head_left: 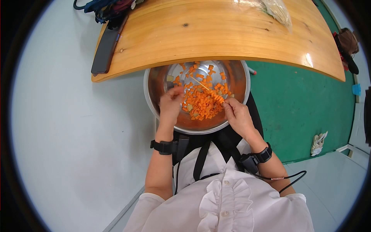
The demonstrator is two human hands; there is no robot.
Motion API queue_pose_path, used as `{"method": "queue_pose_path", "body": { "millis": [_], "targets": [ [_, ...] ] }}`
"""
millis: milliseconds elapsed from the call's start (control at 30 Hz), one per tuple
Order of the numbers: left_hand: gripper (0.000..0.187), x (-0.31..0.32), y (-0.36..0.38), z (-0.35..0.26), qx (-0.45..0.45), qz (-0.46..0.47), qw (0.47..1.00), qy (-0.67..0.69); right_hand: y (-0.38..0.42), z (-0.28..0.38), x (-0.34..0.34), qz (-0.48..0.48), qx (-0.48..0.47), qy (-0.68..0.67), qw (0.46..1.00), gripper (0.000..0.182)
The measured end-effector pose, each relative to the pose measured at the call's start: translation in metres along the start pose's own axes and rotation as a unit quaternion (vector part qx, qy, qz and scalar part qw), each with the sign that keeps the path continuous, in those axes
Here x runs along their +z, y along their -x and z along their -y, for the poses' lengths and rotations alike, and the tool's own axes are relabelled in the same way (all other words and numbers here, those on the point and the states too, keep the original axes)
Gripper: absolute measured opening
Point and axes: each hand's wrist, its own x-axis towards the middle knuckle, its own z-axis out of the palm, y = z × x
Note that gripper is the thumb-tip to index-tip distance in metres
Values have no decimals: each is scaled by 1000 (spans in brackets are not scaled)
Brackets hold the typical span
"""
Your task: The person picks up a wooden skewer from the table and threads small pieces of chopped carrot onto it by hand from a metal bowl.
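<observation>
A wide steel bowl (197, 130) rests on my lap, holding many diced orange carrot pieces (205, 108) and a few pale chunks (170, 78). My right hand (237, 115), over the bowl's right side, grips a thin wooden skewer (199, 83) by the end threaded with carrot pieces. The skewer's bare end points up and left across the bowl. Over the left side of the bowl is my left hand (172, 101), its fingers curled together and slightly blurred. Anything between those fingertips is too small to make out.
A wooden table (220, 34) overhangs the bowl's far rim. On it lie a dark flat case (106, 48), dark fabric (110, 8) and a clear plastic bag (277, 13). A white wall (77, 96) stands at the left. Shoes (319, 144) lie on the green floor (291, 112).
</observation>
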Motion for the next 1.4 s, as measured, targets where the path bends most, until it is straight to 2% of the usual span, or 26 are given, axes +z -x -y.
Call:
{"method": "queue_pose_path", "body": {
  "millis": [133, 233, 267, 367, 467, 567, 600, 700, 767, 933, 1267, 1400],
  "targets": [
    [19, 28, 6, 12, 96, 75, 964, -236, 0, 3, 0, -4, -7, 6, 1000, 9],
    [23, 44, 17, 8, 202, 61, 880, -424, 0, 1, 2, -7, -2, -3, 1000, 9],
    [22, 47, 19, 10, 211, 48, 873, -437, -1, -1, 1, -6, 1, -9, 1000, 9],
    [18, 45, 15, 17, 226, 20, 888, -401, -1, 0, -1, 2, 7, -1, 1000, 9],
    [17, 33, 13, 11, 146, -7, 912, -383, 0, 2, -2, 2, -6, 4, 1000, 9],
    [17, 21, 3, 13, 101, -53, 974, -198, 0, 2, -1, -1, -13, 3, 1000, 9],
    [17, 17, 2, 10, 27, -49, 994, -91, 1, 3, 0, 2, -12, 4, 1000, 9],
    [17, 11, -3, -1, -24, -77, 992, 102, 1, 3, -1, 10, -22, 21, 999, 10],
    [20, 7, -7, -1, -43, -82, 982, 166, 1, 0, -1, 16, -48, 50, 997, 10],
    [24, 3, -7, -1, -52, -71, 971, 221, 0, 0, 0, 36, -64, 80, 994, 10],
    [21, 5, -6, 1, -42, -74, 983, 160, 1, 1, 1, 23, -48, 64, 997, 9],
    [18, 5, -7, 8, -30, -76, 986, 148, 1, -2, 0, 34, -71, 82, 993, 9]
  ]
}}
